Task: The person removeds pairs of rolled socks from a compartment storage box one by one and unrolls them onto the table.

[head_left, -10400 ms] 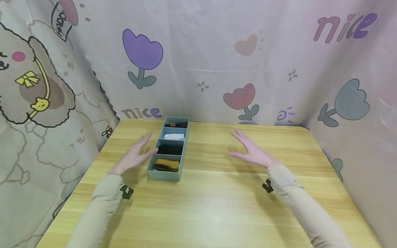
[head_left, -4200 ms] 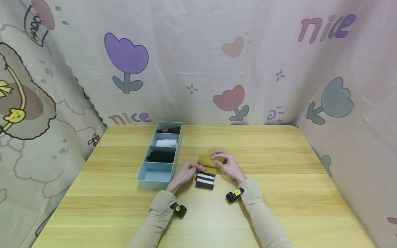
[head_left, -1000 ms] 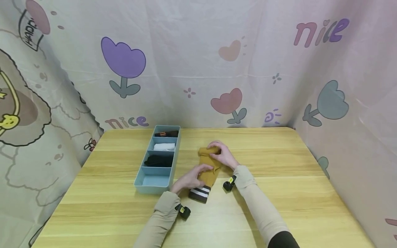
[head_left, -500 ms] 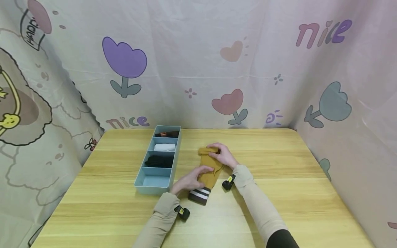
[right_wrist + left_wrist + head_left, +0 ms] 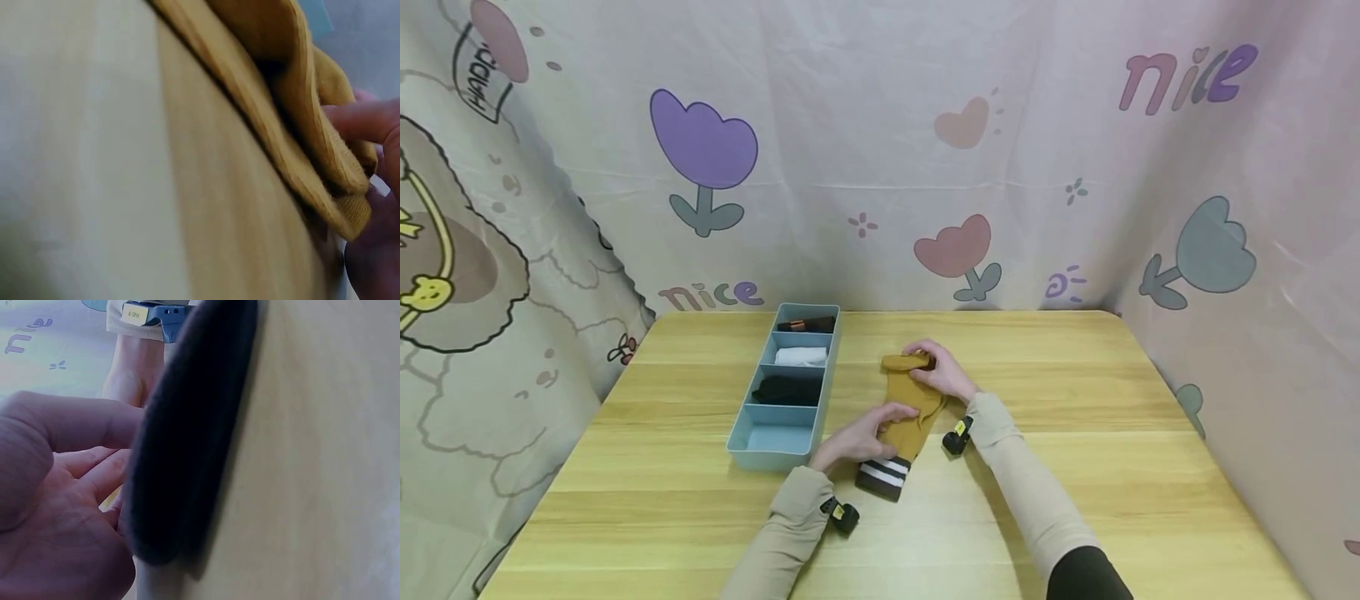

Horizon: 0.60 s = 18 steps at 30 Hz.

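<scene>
A mustard-yellow sock (image 5: pixel 898 392) lies lengthwise on the table, its dark, white-striped cuff (image 5: pixel 883 477) towards me. Whether it is one sock or a layered pair I cannot tell. My left hand (image 5: pixel 859 435) rests across its lower half, thumb by the cuff and fingers extended over the fabric. The dark cuff (image 5: pixel 187 437) stands close before the left wrist camera and hides part of that hand. At the far end, my right hand (image 5: pixel 946 373) pinches the turned-over toe part between thumb and fingers. Loose yellow folds (image 5: pixel 281 150) show in the right wrist view.
Left of the hands stands a blue-grey divided box (image 5: pixel 831 392). From back to front it holds a dark rolled item (image 5: pixel 808 325), a white one (image 5: pixel 801 357) and a black one (image 5: pixel 786 389); the front compartment (image 5: pixel 778 437) is bare. A patterned curtain (image 5: pixel 820 167) surrounds the table.
The yellow sock, earlier bundled in the box's front compartment, was taken out, laid right of the box and unrolled lengthwise. Over the last second, its cuff end has slid slightly towards me.
</scene>
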Each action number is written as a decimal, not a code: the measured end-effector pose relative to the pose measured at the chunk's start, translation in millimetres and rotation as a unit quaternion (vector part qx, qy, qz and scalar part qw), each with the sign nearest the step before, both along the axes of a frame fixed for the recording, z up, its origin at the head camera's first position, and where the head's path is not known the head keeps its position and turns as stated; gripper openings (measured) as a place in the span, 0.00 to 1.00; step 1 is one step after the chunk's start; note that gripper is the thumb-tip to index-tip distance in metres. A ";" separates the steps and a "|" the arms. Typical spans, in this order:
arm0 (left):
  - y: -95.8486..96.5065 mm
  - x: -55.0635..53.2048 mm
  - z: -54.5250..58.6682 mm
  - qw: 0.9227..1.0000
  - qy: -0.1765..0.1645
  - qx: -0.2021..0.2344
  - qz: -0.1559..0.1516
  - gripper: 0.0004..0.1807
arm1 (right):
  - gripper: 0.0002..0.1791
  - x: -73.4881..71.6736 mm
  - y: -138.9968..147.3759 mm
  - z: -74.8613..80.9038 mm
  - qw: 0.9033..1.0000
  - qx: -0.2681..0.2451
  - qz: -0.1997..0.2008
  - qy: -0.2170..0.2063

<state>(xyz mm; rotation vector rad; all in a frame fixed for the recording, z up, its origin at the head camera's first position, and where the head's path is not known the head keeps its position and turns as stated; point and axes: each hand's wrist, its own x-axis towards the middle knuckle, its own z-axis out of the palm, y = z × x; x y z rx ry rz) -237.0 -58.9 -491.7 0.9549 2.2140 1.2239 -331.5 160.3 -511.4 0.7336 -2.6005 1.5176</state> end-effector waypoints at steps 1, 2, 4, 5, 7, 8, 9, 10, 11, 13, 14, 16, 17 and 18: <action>0.1 -0.1 -0.1 1.000 0.000 0.000 -0.001 0.35 | 0.18 -1.3 0.1 0.5 1.000 0.002 -0.005 -0.002; 0.1 -0.1 -0.4 1.000 0.001 -0.001 -0.002 0.36 | 0.16 -2.8 0.0 1.0 1.000 0.008 -0.011 -0.004; 0.3 0.4 -0.7 1.000 0.002 -0.002 -0.004 0.36 | 0.15 -4.9 0.0 1.9 0.999 0.019 -0.026 -0.014; 0.5 0.9 -0.8 1.000 0.002 -0.002 -0.005 0.36 | 0.15 -5.7 0.1 2.2 0.999 0.024 -0.032 -0.018; 0.8 1.4 -1.2 1.000 0.003 -0.001 -0.008 0.36 | 0.17 -7.1 0.6 3.0 0.998 0.031 -0.040 -0.022; 0.8 1.4 -1.4 1.000 0.004 0.000 -0.009 0.36 | 0.19 -7.7 1.1 3.1 0.998 0.031 -0.042 -0.023; 0.8 1.4 -1.3 1.000 0.005 0.002 -0.011 0.35 | 0.21 -8.2 1.6 3.4 0.998 0.029 -0.043 -0.025; 0.6 1.2 -1.2 1.000 0.005 0.004 -0.013 0.35 | 0.23 -8.6 2.1 3.5 0.998 0.024 -0.042 -0.028; 0.4 1.1 -1.2 1.000 0.011 0.006 -0.015 0.35 | 0.25 -8.9 2.6 3.7 0.999 0.019 -0.038 -0.029; -0.4 1.0 -1.2 1.000 0.017 0.013 -0.017 0.35 | 0.28 -9.5 3.4 4.2 0.999 0.012 -0.030 -0.036; -1.1 0.7 -1.4 0.999 0.031 0.014 -0.021 0.34 | 0.29 -10.2 3.4 4.1 0.999 0.010 -0.025 -0.041; -1.7 0.6 -1.4 0.999 0.038 0.019 -0.021 0.34 | 0.28 -11.5 2.6 3.9 0.999 0.012 -0.019 -0.044; -2.0 0.6 -1.6 0.999 0.041 0.020 -0.020 0.34 | 0.26 -12.4 1.9 3.8 0.999 0.018 -0.019 -0.043; -2.1 0.4 -1.9 0.999 0.036 0.019 -0.019 0.34 | 0.24 -13.5 0.9 3.3 0.999 0.023 -0.022 -0.043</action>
